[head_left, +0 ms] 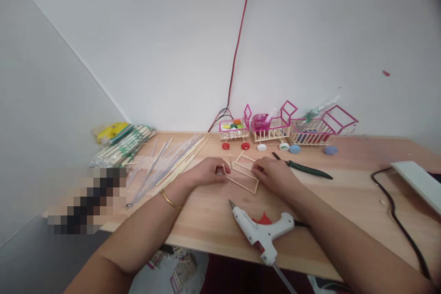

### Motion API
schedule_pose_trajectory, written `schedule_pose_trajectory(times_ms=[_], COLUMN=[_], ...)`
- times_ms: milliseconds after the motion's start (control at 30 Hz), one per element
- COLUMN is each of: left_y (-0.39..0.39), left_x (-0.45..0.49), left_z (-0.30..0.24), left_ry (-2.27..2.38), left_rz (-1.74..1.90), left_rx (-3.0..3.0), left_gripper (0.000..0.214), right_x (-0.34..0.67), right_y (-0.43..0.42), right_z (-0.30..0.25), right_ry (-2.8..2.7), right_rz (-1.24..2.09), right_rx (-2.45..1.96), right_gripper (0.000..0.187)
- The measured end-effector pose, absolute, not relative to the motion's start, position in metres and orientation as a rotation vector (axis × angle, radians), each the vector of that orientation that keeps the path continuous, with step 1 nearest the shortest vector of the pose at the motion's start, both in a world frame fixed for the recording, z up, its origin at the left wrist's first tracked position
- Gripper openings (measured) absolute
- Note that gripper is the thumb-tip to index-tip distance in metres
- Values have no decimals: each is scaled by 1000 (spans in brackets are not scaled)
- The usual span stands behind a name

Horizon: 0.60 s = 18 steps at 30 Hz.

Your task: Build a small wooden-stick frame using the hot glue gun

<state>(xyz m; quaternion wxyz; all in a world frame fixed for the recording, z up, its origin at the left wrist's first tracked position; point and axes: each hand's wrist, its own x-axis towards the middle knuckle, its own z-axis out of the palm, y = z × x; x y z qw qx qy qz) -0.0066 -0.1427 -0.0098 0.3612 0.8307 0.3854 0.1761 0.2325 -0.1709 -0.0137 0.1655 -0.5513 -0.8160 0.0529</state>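
Note:
My left hand (pixel 211 171) pinches a short upright wooden stick (pixel 224 171) at the near left corner of a small stick frame (pixel 243 184). The frame is made of thin pale sticks joined at corners and lies on the table. On its right side my right hand (pixel 274 173) grips the frame with bent fingers, which hide part of it. A white glue gun (pixel 263 234) with a red trigger lies just in front of both hands, its nozzle pointing toward the frame. Behind my right hand rests a pair of dark green-handled cutters (pixel 306 170).
Three small stick carts with pink trim (pixel 234 134) (pixel 272 129) (pixel 312 135) stand along the wall on bottle-cap wheels. Loose sticks (pixel 182 163) and glue sticks lie left, beside packaged sticks (pixel 127 144). A black cable (pixel 392 206) and a white box (pixel 418 179) occupy the right.

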Motion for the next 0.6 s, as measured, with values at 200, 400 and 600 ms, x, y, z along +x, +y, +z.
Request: schedule_pose_trajectory(times_ms=[200, 400, 600], left_y=[-142, -139, -139], left_x=[-8, -9, -13], left_z=[-6, -9, -5], left_ry=[1018, 1028, 960], left_rz=[489, 452, 394], left_rx=[2163, 2217, 2247], left_gripper=[23, 24, 27], right_x=[232, 229, 224], right_y=[-176, -180, -181], right_z=[-10, -10, -14], right_ry=[-2403, -2454, -2434], right_rz=[201, 196, 224], right_rx=[-1421, -1456, -1441], right_gripper=[17, 14, 16])
